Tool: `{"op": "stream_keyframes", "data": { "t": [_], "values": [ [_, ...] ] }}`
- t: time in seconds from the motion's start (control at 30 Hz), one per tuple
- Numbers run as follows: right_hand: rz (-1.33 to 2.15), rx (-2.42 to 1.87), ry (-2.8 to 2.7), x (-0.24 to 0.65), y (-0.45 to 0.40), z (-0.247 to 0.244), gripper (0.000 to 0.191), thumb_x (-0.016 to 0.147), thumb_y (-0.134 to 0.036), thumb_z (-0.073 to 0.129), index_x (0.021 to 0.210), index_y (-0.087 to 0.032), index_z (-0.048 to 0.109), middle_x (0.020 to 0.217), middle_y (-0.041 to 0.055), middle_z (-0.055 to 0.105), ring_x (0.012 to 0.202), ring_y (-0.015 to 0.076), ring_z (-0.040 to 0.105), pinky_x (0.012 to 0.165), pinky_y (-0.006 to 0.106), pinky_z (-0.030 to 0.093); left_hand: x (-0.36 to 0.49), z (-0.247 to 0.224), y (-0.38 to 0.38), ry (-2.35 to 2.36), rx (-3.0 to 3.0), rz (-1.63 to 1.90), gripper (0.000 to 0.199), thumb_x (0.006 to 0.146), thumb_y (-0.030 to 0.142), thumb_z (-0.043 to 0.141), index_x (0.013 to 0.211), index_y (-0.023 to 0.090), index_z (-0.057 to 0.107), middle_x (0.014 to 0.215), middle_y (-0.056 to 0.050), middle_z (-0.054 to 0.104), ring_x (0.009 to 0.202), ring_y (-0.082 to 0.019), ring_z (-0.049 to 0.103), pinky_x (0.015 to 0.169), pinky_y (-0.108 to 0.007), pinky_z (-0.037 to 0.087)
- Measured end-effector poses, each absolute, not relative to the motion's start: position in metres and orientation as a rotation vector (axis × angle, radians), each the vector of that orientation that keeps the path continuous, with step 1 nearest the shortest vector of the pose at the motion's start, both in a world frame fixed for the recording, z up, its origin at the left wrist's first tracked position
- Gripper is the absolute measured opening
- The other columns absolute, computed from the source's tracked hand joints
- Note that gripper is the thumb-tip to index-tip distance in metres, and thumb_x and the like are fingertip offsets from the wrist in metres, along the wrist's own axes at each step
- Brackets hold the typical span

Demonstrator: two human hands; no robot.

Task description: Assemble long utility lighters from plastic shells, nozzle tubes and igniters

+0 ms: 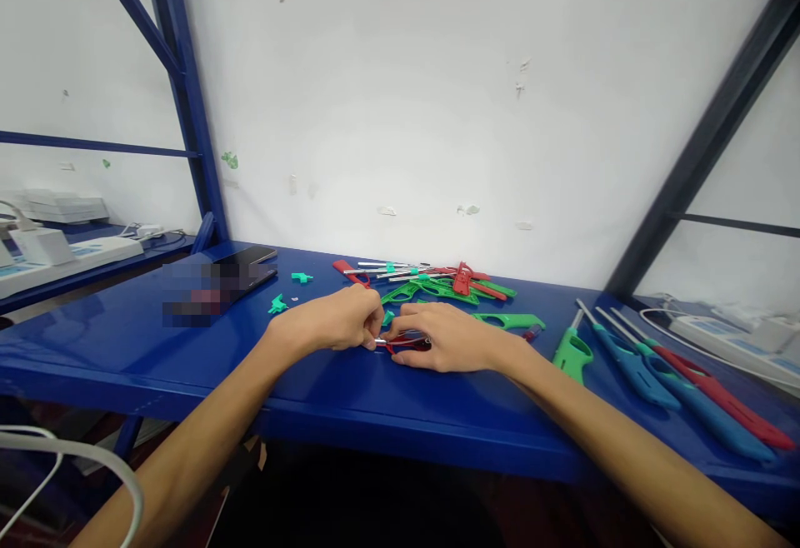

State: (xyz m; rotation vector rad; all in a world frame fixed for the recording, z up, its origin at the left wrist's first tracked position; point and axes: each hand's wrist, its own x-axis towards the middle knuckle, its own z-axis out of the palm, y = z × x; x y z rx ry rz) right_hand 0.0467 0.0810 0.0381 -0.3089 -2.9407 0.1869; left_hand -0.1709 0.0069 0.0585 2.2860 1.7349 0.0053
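Close to the table's front edge, my left hand is closed, its fingertips pinching the silver end of a small metal part. Facing it, my right hand curls over a red lighter shell lying on the table and grips it. The palm and fingers cover much of the shell, so its inside is hard to make out. A small green plastic piece lies just behind the fingertips. Beyond both hands is a pile of green lighter shells, red shells and silver lighter tubes.
At right lie long-nosed lighters: a green one, blue ones and a red one. Green trigger-like pieces and a dark phone are at left. A wall backs the blue table; blue posts flank it.
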Motion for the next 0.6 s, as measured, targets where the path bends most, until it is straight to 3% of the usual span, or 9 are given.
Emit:
{"op": "stream_keyframes", "data": {
  "t": [0.3,0.6],
  "values": [
    [0.181,-0.311,-2.939,0.047,0.081,0.037,0.026,0.099,-0.038,0.066,0.12,-0.024,0.072,0.109,0.0066,0.068,0.093,0.0238,0.067,0.079,0.034,0.046,-0.172,0.09,-0.016,1.567,2.431,0.244,0.018,0.101,0.026,0.061,0.105,0.019,0.077,0.09,-0.001,0.075,0.076,-0.015,0.066,0.067,-0.028,0.048],
    [0.162,-0.321,-2.95,0.047,0.08,0.039,0.023,0.099,-0.036,0.066,0.118,-0.024,0.072,0.101,0.0046,0.065,0.085,0.0209,0.063,0.073,0.032,0.042,-0.189,0.069,0.004,1.609,2.383,0.024,0.023,0.101,0.037,0.067,0.105,0.015,0.071,0.097,-0.003,0.073,0.086,-0.018,0.07,0.082,-0.037,0.06]
  ]
}}
